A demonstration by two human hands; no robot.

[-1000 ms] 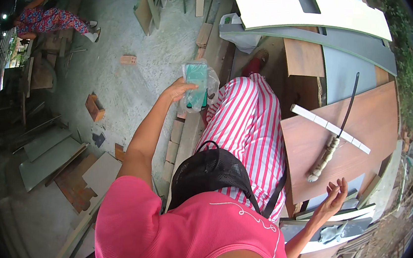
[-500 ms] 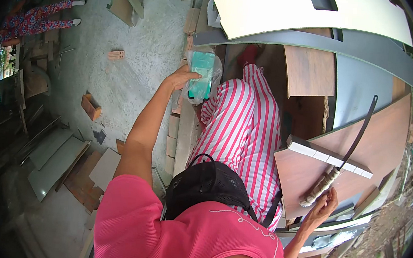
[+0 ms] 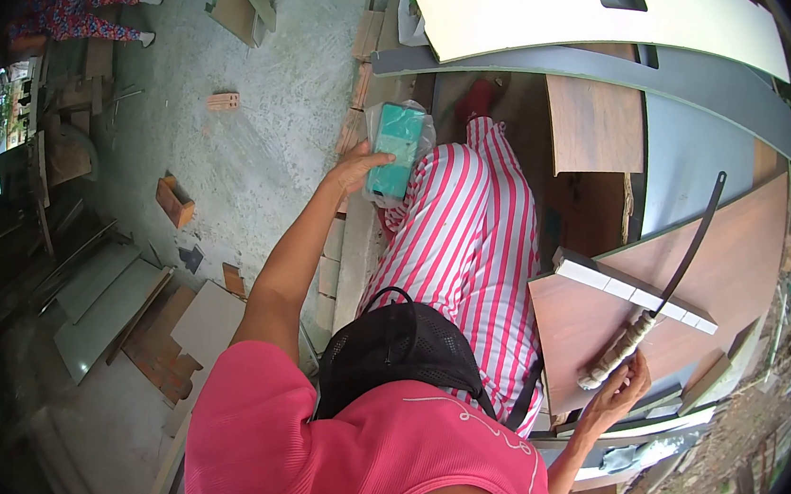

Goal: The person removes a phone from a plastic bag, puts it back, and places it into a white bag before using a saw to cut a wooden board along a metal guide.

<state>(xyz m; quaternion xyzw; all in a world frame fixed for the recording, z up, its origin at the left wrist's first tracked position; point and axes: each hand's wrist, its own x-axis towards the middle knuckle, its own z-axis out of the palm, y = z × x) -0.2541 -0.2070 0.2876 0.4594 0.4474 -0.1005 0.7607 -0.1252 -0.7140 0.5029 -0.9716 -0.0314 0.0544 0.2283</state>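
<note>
My left hand (image 3: 357, 167) holds a teal phone-shaped object (image 3: 395, 150) in a clear plastic bag, with the thumb across its face, beside my striped knee. At the right, my right hand (image 3: 623, 391) is close to the cloth-wrapped handle (image 3: 616, 351) of a tool with a long, thin, dark curved blade (image 3: 698, 240). Its fingers are loosely bent and apart, with nothing seen in them. The tool lies across a white-edged block (image 3: 637, 291) on a brown board (image 3: 738, 251).
Large cream (image 3: 532, 17) and grey panels overhang at the top right. Bricks (image 3: 352, 133) line the ledge beside my legs. On the concrete floor are a loose brick (image 3: 223, 102), a small wooden box (image 3: 174, 203) and stacked boards (image 3: 104, 309). Another person's patterned trousers (image 3: 94, 13) show top left.
My left hand and the bagged teal object have shifted slightly right and down. My right hand has barely moved. The other person's legs have shifted a little.
</note>
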